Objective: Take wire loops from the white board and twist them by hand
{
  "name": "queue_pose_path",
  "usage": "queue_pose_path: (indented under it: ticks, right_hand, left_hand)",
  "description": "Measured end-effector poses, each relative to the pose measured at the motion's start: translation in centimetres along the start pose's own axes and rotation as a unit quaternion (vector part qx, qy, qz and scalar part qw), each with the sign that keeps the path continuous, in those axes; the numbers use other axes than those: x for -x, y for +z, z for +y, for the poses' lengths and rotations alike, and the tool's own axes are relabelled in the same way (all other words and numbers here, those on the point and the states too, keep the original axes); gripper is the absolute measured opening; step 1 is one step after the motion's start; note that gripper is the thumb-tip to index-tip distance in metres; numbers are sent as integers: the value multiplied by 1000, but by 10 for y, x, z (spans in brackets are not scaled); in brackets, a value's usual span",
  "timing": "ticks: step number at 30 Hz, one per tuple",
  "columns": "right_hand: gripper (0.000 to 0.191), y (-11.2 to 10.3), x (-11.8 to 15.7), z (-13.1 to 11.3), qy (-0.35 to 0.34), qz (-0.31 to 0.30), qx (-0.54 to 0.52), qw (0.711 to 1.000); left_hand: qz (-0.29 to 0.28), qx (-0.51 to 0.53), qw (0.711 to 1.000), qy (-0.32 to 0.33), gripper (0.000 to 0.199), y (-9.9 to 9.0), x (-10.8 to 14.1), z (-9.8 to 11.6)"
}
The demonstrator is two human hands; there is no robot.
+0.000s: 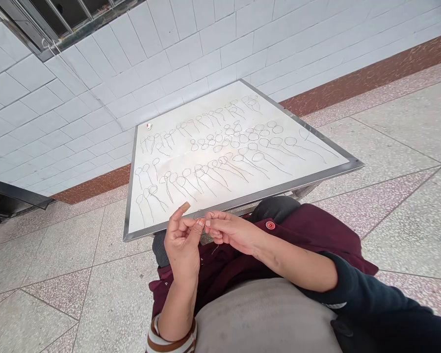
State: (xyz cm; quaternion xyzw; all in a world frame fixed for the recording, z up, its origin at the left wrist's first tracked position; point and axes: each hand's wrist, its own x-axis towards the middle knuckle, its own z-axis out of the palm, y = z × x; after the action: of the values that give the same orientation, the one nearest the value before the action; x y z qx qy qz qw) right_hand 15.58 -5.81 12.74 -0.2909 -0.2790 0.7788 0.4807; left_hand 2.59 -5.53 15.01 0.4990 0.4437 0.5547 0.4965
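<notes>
My left hand (185,242) is raised over my lap at the table's near edge, its thumb and a finger pinched together and a tan wrap on one fingertip. Against it, my right hand (229,230) pinches as well, fingertips touching those of the left. Between them is a thin dark looped wire (212,214), with a fine end hanging below. Its exact shape is partly hidden by the fingers. On the white table (176,206) lie many similar thin loops with tails (258,157), in several rows, and a group of small rings (277,129).
A small white and red object (149,126) sits at the table's far left corner. The table stands by a white tiled wall (191,54) with a barred window at the upper left. Dark red cloth with a red button (270,225) covers my lap.
</notes>
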Motion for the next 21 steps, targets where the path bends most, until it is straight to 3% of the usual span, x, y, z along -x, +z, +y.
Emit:
queue_pose_path:
  ticks: [4, 9, 12, 21]
  right_hand:
    - [27, 2, 0, -2, -19, 13, 32, 999]
    - [22, -1, 3, -9, 63, -12, -78, 995]
    - [19, -2, 3, -12, 77, -20, -107, 991]
    - [20, 2, 4, -14, 69, -4, -72, 995]
  left_hand:
    - [5, 6, 1000, 1, 45, 1, -1, -1]
    - [-27, 22, 999, -7, 49, 1, -2, 0]
    - [-41, 16, 999, -14, 56, 0, -3, 1]
    - [-21, 13, 1000, -8, 51, 2, -2, 1]
